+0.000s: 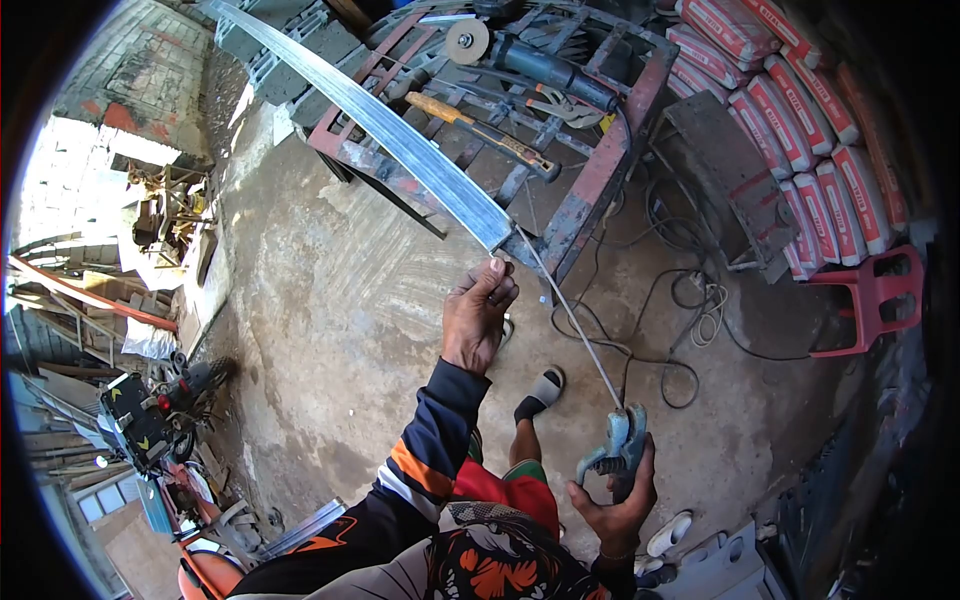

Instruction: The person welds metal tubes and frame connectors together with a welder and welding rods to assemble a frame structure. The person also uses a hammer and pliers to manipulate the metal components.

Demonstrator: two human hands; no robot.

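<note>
A long galvanized metal bar (400, 145) lies across the steel rack, its near end jutting toward me. Just below that end is my left hand (478, 312), thumb and fingers pinched together at the bar's corner; what they pinch is too small to make out. My right hand (622, 505), lower right, is closed around a worn blue welding electrode holder (622, 450). From its jaws a thin welding rod (575, 325) slants up and left, overlapping the bar's end at its tip.
On the red steel rack (612, 165) lie an angle grinder (545, 65), an orange-handled hammer (485, 132) and pliers (565, 105). Black cables (655, 360) loop over the floor. Red-and-white sacks (790, 115) and a red plastic stool (880, 295) stand right; a motorcycle (160, 420) is left.
</note>
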